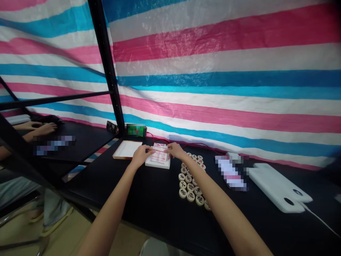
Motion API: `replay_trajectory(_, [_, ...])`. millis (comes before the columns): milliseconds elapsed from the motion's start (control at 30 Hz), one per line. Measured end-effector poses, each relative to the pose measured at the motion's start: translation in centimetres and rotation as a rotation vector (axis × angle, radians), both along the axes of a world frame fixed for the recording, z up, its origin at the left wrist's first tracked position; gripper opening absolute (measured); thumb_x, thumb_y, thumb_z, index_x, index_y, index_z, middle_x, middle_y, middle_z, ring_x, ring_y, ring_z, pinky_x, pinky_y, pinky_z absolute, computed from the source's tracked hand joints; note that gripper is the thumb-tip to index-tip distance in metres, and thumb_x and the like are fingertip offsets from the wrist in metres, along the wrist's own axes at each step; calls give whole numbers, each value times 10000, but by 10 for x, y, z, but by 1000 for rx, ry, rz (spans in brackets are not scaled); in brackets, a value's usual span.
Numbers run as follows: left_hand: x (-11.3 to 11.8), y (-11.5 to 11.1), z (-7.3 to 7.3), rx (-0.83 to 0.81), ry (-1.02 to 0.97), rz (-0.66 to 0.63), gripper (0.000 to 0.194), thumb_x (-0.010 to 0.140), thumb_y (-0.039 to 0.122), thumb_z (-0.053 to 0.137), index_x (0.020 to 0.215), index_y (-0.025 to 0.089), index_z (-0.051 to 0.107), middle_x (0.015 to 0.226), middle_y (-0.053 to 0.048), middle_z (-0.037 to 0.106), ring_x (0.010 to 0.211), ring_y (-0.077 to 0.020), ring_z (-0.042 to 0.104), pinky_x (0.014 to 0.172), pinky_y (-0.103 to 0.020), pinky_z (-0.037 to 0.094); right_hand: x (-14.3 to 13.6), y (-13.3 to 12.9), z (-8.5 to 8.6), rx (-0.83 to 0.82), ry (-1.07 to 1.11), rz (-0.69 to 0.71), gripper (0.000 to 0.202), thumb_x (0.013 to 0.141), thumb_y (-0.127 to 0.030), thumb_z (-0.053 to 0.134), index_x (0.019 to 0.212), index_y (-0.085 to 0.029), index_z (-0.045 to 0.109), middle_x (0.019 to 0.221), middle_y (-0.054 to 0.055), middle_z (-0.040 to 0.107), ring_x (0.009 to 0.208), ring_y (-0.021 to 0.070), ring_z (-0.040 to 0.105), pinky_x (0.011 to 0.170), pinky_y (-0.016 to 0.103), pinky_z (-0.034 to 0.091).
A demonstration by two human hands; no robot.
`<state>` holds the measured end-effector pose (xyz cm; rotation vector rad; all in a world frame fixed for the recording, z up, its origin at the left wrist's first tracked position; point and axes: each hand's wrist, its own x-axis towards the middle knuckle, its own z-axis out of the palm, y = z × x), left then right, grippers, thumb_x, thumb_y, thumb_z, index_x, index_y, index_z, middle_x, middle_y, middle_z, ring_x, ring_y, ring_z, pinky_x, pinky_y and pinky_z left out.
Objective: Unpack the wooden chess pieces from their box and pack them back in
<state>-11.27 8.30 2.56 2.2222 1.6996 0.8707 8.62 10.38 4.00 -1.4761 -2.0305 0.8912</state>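
A folded Chinese chess board sheet (pixel 160 154), white with red grid lines, lies over a small white box (pixel 157 165) on the black table. My left hand (pixel 141 155) pinches the sheet's left edge between thumb and fingers. At the opposite edge, my right hand (pixel 176 150) is closed on it too. Left of the box rests a shallow box lid (pixel 129 149) with a white inside and a light brown rim. Several round Chinese chess pieces (pixel 190 187) with dark characters stand in rows to the right, some hidden behind my right forearm.
A phone (pixel 231 173) and a white two-lobed device (pixel 279 188) with a cable lie to the right. Near the wall stands a lit screen (pixel 135 130). A black metal post (pixel 108 67) rises at left; beyond it are another person's hands (pixel 44 129).
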Motion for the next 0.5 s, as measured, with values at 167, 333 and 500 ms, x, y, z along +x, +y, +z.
replay_trajectory(167, [4,-13,4,58,190,48,259,752,429,477,749,212,617,748,-17,578,795,-157,496,631,-229,355,-8,3,-7,-12,-121,-28,159,697,-239,613,809,-132,574,546,4,626,505,114,608,461,140,409])
replay_trajectory(333, [5,-15,4,8,280,96,268,743,439,478,708,213,618,740,-24,570,783,-163,504,608,-227,360,-11,7,-7,-11,-244,-27,219,677,-249,619,868,-143,597,533,2,629,591,122,626,580,154,423])
replay_trajectory(500, [6,-14,2,-23,306,115,283,722,463,487,678,222,629,744,-23,584,789,-172,517,614,-231,372,-11,5,-2,6,-353,-25,307,667,-247,621,954,-141,592,528,12,629,630,121,625,637,165,420])
